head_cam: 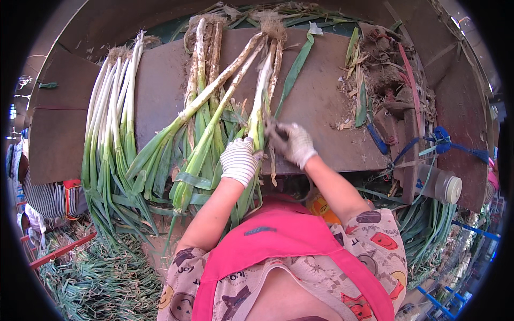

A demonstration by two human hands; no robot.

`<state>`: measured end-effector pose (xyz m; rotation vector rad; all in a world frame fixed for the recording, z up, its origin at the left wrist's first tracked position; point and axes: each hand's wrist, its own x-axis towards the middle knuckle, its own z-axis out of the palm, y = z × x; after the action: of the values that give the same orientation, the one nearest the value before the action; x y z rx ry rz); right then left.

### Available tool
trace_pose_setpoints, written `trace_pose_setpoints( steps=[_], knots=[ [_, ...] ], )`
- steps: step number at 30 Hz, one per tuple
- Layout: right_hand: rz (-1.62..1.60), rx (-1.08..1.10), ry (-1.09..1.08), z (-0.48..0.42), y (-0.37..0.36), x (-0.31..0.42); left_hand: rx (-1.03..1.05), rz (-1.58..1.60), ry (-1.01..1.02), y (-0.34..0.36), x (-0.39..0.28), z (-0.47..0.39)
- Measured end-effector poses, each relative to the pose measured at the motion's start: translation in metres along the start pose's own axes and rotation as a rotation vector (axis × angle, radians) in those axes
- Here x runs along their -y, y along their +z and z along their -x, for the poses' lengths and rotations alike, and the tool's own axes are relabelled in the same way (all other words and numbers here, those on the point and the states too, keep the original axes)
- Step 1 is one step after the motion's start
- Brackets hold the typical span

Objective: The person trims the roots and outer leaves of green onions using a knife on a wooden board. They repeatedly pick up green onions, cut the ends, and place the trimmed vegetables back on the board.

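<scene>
My left hand (240,160), in a striped white glove, is closed around the lower, green part of a leek-like green onion (261,100) whose roots point away from me. Just right of that stalk is my right hand (292,142), in a soiled glove; blur at its fingers hides whether it grips a leaf or husk. Unpeeled, soil-stained green onions (217,90) lie crossed on the brown board to the left. Farther left rests a bunch of clean white-stemmed green onions (114,108), their leaves hanging over the near edge.
A loose green leaf (295,72) lies on the board (321,96). Dirty debris and a wooden block (407,152) with blue cord stand at the right, beside a clear plastic jar (439,184). Piled leaves (104,277) cover the floor at lower left, near a red bar (64,250).
</scene>
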<state>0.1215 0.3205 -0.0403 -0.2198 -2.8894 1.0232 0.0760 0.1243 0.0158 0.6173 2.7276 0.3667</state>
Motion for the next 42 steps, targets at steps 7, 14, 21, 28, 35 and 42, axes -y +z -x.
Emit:
trace_pose_setpoints(
  steps=[7,14,21,28,35,42],
  knots=[
    [-0.160,-0.059,0.336,-0.139,-0.019,-0.031,0.045,0.150,-0.161,-0.005,-0.010,-0.013],
    [-0.646,0.020,0.118,0.007,0.020,-0.031,0.039,0.490,-0.151,-0.022,0.021,-0.023],
    [0.115,-0.064,0.350,-0.044,-0.048,0.027,0.144,0.742,-0.140,-0.095,0.025,0.046],
    [-0.614,-0.482,0.742,-0.234,0.003,0.003,0.333,0.833,-0.261,-0.137,0.041,0.115],
    [-0.946,-0.455,0.580,-0.324,-0.016,-0.109,-0.056,0.693,-0.599,-0.229,0.122,0.221],
    [0.350,-0.143,0.384,-0.119,-0.019,0.005,-0.515,-0.878,-0.271,-0.283,0.263,0.147]
  ],
)
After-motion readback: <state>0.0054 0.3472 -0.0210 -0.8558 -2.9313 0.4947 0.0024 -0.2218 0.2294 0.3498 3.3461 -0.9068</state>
